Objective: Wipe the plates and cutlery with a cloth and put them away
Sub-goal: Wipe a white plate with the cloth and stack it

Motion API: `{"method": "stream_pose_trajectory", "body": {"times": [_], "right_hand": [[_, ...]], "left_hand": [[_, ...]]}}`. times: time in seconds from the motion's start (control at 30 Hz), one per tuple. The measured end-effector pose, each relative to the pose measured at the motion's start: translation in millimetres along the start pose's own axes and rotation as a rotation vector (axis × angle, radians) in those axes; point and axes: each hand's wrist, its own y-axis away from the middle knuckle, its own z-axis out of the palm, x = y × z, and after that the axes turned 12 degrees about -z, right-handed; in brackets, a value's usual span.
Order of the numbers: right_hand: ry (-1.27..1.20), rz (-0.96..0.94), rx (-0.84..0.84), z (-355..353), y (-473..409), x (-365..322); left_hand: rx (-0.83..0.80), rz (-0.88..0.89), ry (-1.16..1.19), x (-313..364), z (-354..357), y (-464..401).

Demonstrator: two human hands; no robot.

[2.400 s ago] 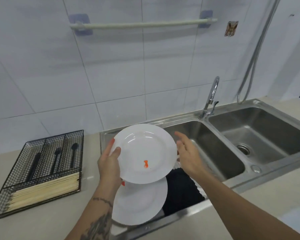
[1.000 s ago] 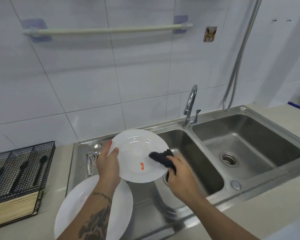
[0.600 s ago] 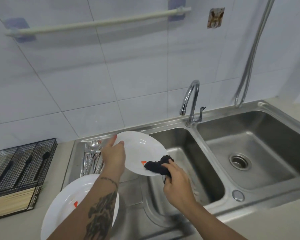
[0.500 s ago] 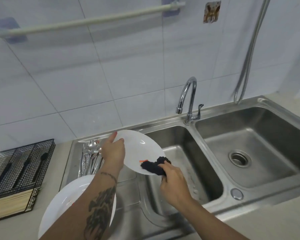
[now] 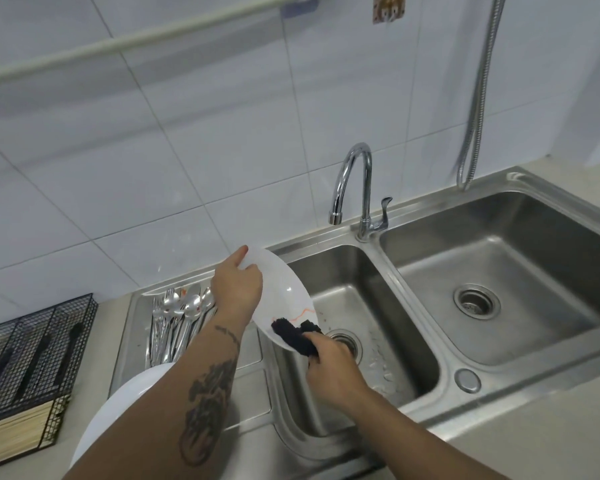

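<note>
My left hand [image 5: 236, 291] grips the far rim of a white plate [image 5: 286, 294], tilted steeply over the left sink basin [image 5: 368, 299]. A thin orange smear shows on the plate's face just above a black cloth [image 5: 293, 336]. My right hand [image 5: 329, 370] grips the cloth and presses it against the plate's lower edge. A second white plate [image 5: 115, 410] lies on the drainboard, partly hidden by my left forearm. Several metal spoons and forks [image 5: 177, 317] lie in a pile on the drainboard behind it.
A black wire cutlery basket [image 5: 32, 351] with dark utensils and pale chopsticks sits on the counter at the left. The tap [image 5: 355, 188] stands between the two basins. The right basin [image 5: 499, 285] holds nothing. A metal hose [image 5: 478, 91] hangs on the tiled wall.
The plate has tilted more steeply over the basin. My right hand has dragged the cloth down to the plate's lower edge, and the orange spot is now a thin streak.
</note>
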Motion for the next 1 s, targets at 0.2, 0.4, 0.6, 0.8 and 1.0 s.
{"method": "stream_pose_trajectory", "body": {"times": [0.2,0.4,0.6,0.8,1.0], "right_hand": [[-0.063,0.028,-0.065,-7.9,-9.8,2.7],[-0.051,0.013,-0.068,-12.2,-15.6,5.8],[-0.046,0.004,-0.069,-11.5,-17.0,5.0],[0.058,-0.054,-0.06,-14.6,-14.3,-8.4],[0.043,-0.299,-0.032,-13.6,-13.8,-40.3]], "left_hand": [[0.007,0.078,-0.072,8.1,9.1,4.7],[0.02,0.08,-0.071,11.0,11.2,5.6],[0.03,0.079,-0.057,11.7,8.1,6.5],[0.011,0.058,-0.005,12.3,-0.9,4.3],[-0.129,-0.007,0.183,-1.2,-14.2,15.4]]}}
